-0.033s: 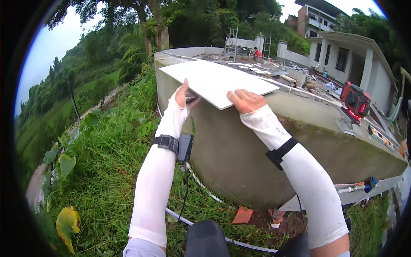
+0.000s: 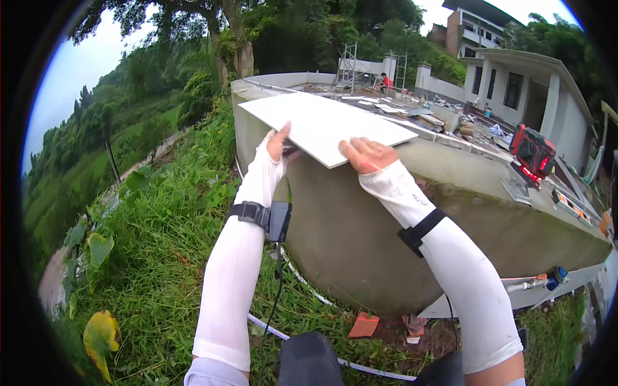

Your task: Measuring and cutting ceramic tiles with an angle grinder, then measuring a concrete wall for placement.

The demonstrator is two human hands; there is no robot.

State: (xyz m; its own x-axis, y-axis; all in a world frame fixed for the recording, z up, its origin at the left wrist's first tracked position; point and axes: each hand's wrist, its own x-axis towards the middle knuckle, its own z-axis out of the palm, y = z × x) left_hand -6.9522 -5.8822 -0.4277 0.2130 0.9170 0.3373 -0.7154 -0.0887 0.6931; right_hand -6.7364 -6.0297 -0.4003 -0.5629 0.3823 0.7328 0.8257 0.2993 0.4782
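Note:
A large flat white tile point(image 2: 322, 125) lies tilted above the near top edge of a curved concrete wall point(image 2: 347, 244). My left hand point(image 2: 278, 143) is closed on its near left edge, thumb on the upper face and fingers underneath, partly hidden. Closer to the tile's near corner, my right hand point(image 2: 369, 156) grips the edge with bent fingers on top; its thumb is out of sight. Both forearms wear white sleeves with black straps, and a small black device point(image 2: 279, 222) hangs at the left wrist.
On the wall's right stand a red laser level point(image 2: 533, 151) with glowing lights and a spirit level point(image 2: 571, 207). Debris point(image 2: 438, 117) covers the platform behind, where a person in red point(image 2: 385, 82) crouches. Grass, a hose point(image 2: 373, 369) and a brick piece point(image 2: 364, 325) lie below.
The tile's near corner has dropped slightly and shifted a little left. My right hand has moved with it, and my left hand sits marginally farther right along the edge.

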